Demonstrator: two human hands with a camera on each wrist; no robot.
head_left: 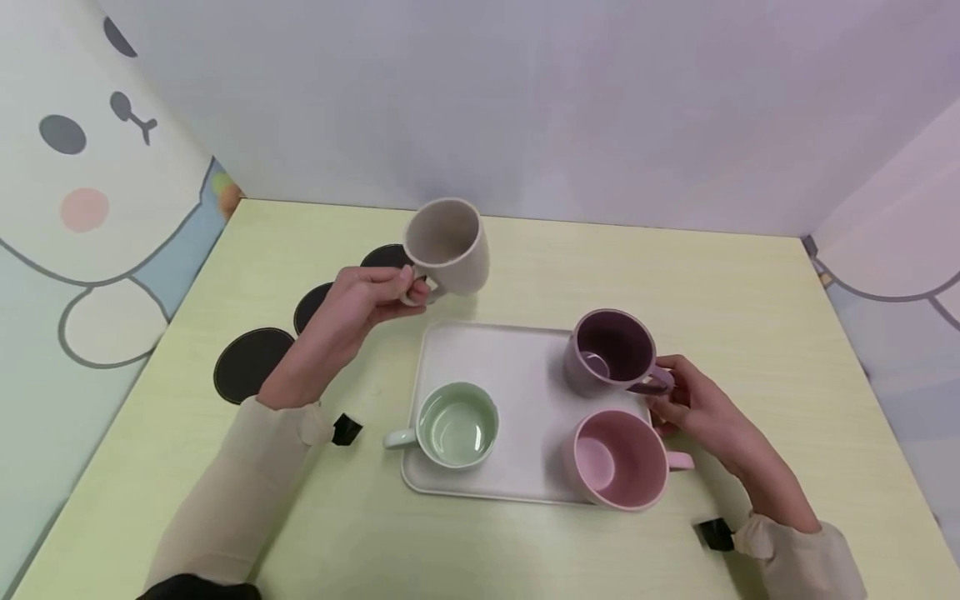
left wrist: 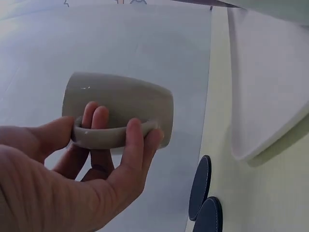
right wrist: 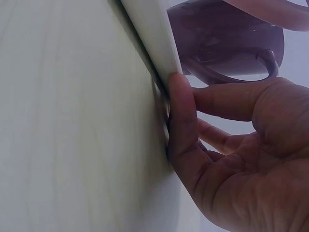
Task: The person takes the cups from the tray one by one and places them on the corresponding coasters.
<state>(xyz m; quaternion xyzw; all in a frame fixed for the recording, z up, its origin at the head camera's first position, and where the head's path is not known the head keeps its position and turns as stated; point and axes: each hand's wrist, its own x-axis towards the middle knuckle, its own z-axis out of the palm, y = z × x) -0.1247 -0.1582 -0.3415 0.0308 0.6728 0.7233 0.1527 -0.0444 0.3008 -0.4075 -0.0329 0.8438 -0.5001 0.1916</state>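
My left hand holds a beige mug by its handle, raised above the table beyond the tray's back left corner. In the left wrist view the fingers curl through and around the handle. A white rectangular tray lies on the table with three mugs on it. The pale green mug is at its front left, the dark purple mug at its back right, the pink mug at its front right. My right hand grips the tray's right edge, close to the purple mug's handle.
Several black round coasters, one a near coaster, lie in a slanting row left of the tray. A pale wooden table carries everything, with a plain wall behind it and patterned panels at both sides.
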